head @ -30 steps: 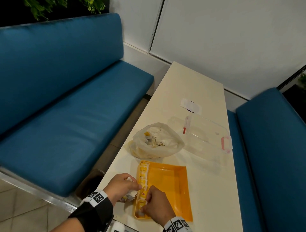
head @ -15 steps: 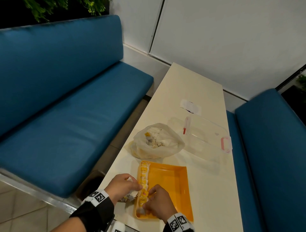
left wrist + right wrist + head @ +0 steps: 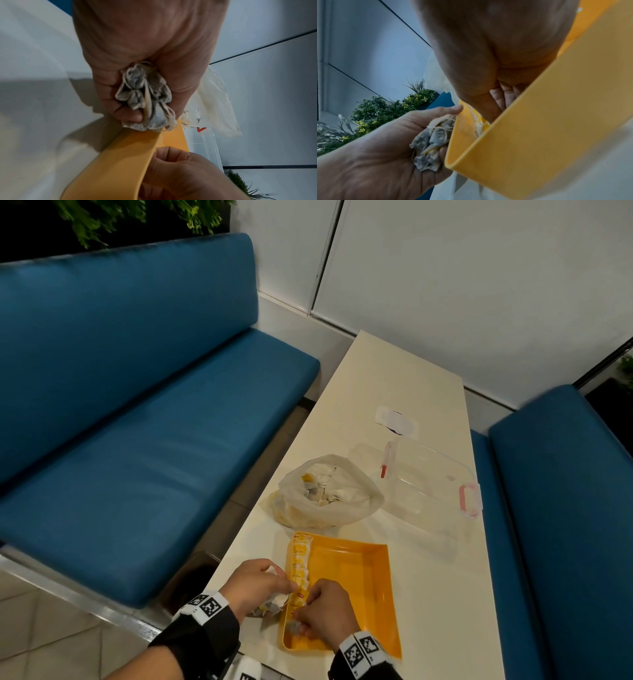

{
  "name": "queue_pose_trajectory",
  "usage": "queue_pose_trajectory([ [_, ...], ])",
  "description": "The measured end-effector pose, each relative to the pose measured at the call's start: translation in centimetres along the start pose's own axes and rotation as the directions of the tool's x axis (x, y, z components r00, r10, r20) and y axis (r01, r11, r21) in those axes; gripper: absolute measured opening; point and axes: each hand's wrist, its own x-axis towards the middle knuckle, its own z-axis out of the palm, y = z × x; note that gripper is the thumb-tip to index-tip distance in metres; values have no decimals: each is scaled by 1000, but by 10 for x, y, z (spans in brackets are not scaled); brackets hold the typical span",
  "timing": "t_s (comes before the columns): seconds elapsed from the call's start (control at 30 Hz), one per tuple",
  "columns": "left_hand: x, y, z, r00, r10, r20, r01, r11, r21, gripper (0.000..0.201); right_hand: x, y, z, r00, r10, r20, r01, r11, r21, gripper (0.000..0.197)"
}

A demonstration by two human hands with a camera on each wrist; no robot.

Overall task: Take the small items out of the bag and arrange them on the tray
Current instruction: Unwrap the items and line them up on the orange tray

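Note:
A yellow tray [image 3: 359, 577] lies at the near end of the cream table. A row of tea bags [image 3: 299, 559] with yellow tags lines its left wall. Behind it a translucent plastic bag [image 3: 325, 491] sits open with more tea bags inside. My left hand [image 3: 257, 583] is just outside the tray's left wall [image 3: 120, 155] and grips a bunch of tea bags [image 3: 145, 101]. The same bunch [image 3: 431, 143] shows in the right wrist view. My right hand [image 3: 325, 611] is inside the tray's near left corner, fingers curled on a grey tea bag [image 3: 294, 627].
A clear plastic box [image 3: 428, 484] with pink latches stands to the right of the bag. A white packet [image 3: 397, 421] lies farther back. Blue benches flank the table on the left [image 3: 137, 440] and the right [image 3: 565, 508]. The tray sits close to the table's near edge.
My right hand has shifted slightly within the tray's near left corner. My left hand stays beside the tray with the same bunch.

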Motion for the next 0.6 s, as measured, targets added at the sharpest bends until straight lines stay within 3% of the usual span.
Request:
queue_pose_trajectory([
  [0.2, 1, 2, 0, 1000, 8, 9, -8, 1000, 8, 24, 4, 3, 1, 999, -32, 20, 33, 997, -63, 27],
  [0.37, 1, -1, -3, 1000, -12, 27, 12, 1000, 8, 28, -5, -5, -3, 996, -74, 55, 78, 995, -64, 8],
  [0.47, 2, -2, -5, 999, -19, 45, 19, 1000, 0, 30, -8, -8, -8, 992, -83, 96, 90, 994, -66, 7],
  [0.57, 0, 1, -11, 999, -7, 54, 10, 998, -54, 30, -7, -8, -16, 996, -61, 62, 66, 995, -75, 6],
  [0.6, -1, 3, -13, 998, -3, 59, 9, 996, -87, 31, -6, -8, -19, 997, -70, 17, 71, 995, -76, 13],
])
